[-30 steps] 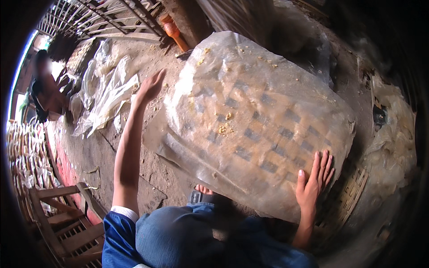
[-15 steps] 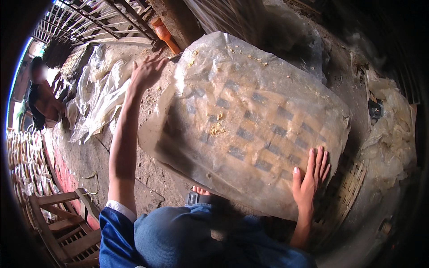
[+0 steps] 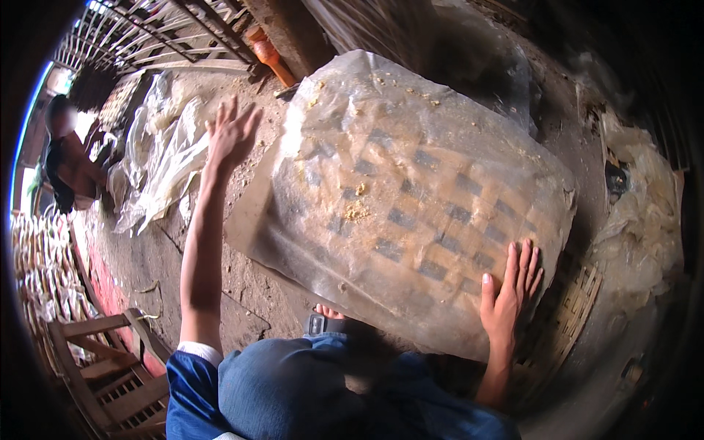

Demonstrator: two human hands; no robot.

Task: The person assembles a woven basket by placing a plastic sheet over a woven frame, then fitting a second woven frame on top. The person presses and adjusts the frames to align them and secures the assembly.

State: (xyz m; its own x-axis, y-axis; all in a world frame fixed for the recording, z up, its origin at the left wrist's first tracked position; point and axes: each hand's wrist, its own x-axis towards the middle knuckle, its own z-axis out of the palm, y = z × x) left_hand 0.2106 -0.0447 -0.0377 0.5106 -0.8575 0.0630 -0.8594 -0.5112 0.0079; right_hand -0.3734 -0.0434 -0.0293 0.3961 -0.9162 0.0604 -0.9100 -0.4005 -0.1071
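Note:
In front of me lies a large translucent plastic sheet [image 3: 440, 169], spread over a flat woven panel whose checkered pattern shows through. Yellowish crumbs [image 3: 357, 211] are scattered on the sheet, with a small heap left of its middle. My right hand [image 3: 506, 297] rests flat on the near right part of the sheet, fingers stretched out. To the left of the sheet my left hand [image 3: 233, 136] is raised with its fingers apart and nothing in it. What the panel stands on is hidden.
An orange tool-like object [image 3: 270, 57] stands beyond the sheet's far left corner. Crumpled plastic sheets [image 3: 165, 147] lie at left, near a seated person [image 3: 70, 158]. A wooden chair-like frame [image 3: 110, 367] is at lower left. More crumpled plastic [image 3: 638, 213] lies at right, past a woven bamboo edge [image 3: 576, 312].
My left hand has moved left, away from the sheet's far left corner. The shadow over the sheet's left side has shrunk. My right hand has stayed in place.

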